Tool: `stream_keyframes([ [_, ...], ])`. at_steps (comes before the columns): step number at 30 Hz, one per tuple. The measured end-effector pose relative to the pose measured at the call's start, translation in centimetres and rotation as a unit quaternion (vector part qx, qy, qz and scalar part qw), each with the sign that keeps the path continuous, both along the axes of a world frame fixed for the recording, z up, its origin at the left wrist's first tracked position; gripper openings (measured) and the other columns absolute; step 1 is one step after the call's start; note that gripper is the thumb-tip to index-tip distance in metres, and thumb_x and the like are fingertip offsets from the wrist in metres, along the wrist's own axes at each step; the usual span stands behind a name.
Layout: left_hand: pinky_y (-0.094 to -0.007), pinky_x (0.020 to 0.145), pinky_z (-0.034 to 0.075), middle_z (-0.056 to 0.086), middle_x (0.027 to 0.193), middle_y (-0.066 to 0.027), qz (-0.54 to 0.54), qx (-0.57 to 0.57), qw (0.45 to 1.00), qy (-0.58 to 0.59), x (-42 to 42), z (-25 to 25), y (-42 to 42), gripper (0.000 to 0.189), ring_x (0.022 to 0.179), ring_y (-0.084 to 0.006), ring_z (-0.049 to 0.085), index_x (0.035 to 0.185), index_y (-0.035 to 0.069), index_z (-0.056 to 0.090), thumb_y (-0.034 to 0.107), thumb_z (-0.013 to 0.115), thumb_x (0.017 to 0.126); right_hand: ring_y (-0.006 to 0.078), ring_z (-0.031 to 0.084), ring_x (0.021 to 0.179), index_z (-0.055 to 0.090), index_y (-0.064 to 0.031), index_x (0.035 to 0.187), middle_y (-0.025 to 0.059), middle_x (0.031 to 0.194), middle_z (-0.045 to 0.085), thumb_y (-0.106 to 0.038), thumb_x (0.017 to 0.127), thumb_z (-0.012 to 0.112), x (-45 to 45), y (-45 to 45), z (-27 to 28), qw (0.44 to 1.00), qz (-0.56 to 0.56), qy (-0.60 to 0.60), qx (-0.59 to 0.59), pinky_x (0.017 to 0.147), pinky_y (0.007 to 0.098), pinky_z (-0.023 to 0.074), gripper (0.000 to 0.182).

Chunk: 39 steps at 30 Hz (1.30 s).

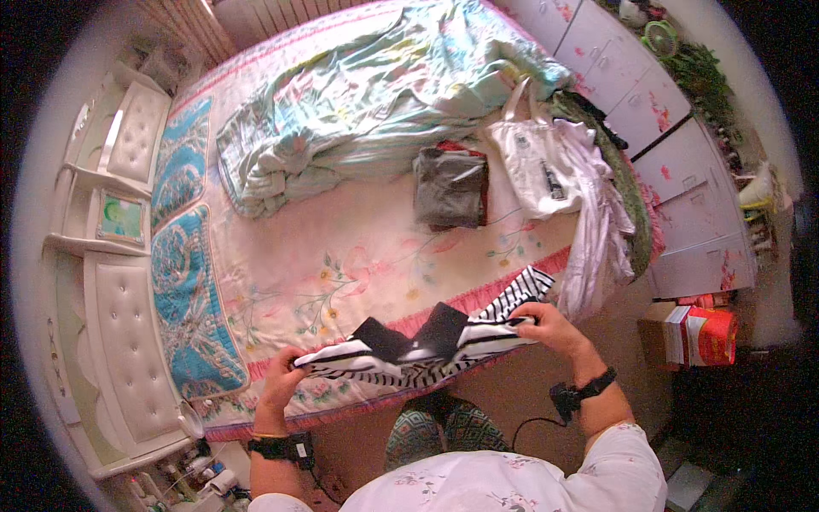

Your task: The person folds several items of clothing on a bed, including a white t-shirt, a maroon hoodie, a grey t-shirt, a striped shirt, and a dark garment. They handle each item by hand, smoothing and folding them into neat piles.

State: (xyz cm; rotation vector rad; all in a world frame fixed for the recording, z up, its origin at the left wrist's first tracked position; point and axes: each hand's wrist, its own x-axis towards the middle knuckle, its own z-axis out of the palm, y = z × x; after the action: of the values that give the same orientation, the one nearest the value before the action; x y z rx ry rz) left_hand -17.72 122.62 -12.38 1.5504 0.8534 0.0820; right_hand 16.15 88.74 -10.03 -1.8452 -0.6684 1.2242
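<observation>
A black-and-white striped garment [416, 371] with black panels is stretched between my hands above the bed's near edge. At its left end, my left hand [285, 377] pinches the cloth. My right hand [550, 326] grips the other side, where a striped part reaches up past the fingers onto the bed. Farther in on the floral bedspread [358, 256] lies a folded pile of dark grey and red clothes [451, 185]. Right of that pile are a white cloth tote bag [534, 166] and a pale pink garment [595, 224] hanging over the bed's corner.
A crumpled pale green quilt [384, 115] covers the bed's far side. Blue patterned pillows [185, 275] lie along the tufted headboard [128, 320] at left. White floral cabinets [672, 173] border the right, with a box holding red packages [704, 336] below. Small items crowd a bedside surface at lower left.
</observation>
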Motion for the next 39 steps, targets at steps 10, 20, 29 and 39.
stream_keyframes([
  [10, -0.0244, 0.056, 0.037, 0.047, 0.064, -0.0063, 0.012, 0.52, 0.843, -0.139, 6.8, 21.9, -7.4, 0.02, 0.059, -0.0167, 0.046, 0.076, 0.003, 0.054, -0.008, 0.052, 0.059, 0.0231, 0.055, 0.079, 0.057, -0.0026, 0.091, 0.0112, 0.081, 0.056, -0.014, 0.077, 0.052, 0.4, -13.3, 22.6, 0.83, -0.078, -0.552, 0.032, 0.071, 0.0282, 0.0422, 0.019],
  [20, -0.0259, 0.055, 0.053, 0.051, 0.108, -0.0171, -0.081, 0.095, 0.921, -0.37, 13.4, 37.2, -15.3, 0.022, 0.079, -0.0196, 0.058, 0.1, 0.005, 0.04, 0.005, 0.039, 0.078, 0.0109, 0.055, 0.079, 0.053, -0.01, 0.098, 0.0036, 0.103, 0.054, -0.023, 0.081, 0.044, -0.2, -21.8, 37.1, 0.849, -0.302, -0.36, 0.244, 0.042, 0.0194, 0.0447, 0.024],
  [29, -0.0254, 0.071, 0.049, 0.054, 0.088, -0.0061, -0.108, 0.319, 0.878, -0.339, 11.8, 43.3, -15.6, 0.024, 0.079, -0.0128, 0.055, 0.103, 0.003, 0.045, 0.006, 0.046, 0.079, 0.0043, 0.054, 0.069, 0.055, -0.0105, 0.103, -0.0008, 0.097, 0.056, -0.029, 0.081, 0.048, -0.1, -24.4, 40.3, 0.857, -0.272, -0.39, 0.198, 0.034, 0.0153, 0.0336, 0.029],
  [39, -0.0249, 0.069, 0.045, 0.052, 0.093, -0.0075, -0.203, 0.284, 0.911, -0.22, 18.5, 35.3, -6.1, 0.026, 0.082, -0.0155, 0.053, 0.102, 0.002, 0.047, 0.017, 0.05, 0.081, 0.0125, 0.053, 0.068, 0.061, -0.0032, 0.084, 0.0034, 0.073, 0.06, -0.022, 0.079, 0.054, 3.7, -18.3, 31.5, 0.889, -0.277, -0.358, 0.067, 0.066, 0.0262, 0.043, 0.021],
])
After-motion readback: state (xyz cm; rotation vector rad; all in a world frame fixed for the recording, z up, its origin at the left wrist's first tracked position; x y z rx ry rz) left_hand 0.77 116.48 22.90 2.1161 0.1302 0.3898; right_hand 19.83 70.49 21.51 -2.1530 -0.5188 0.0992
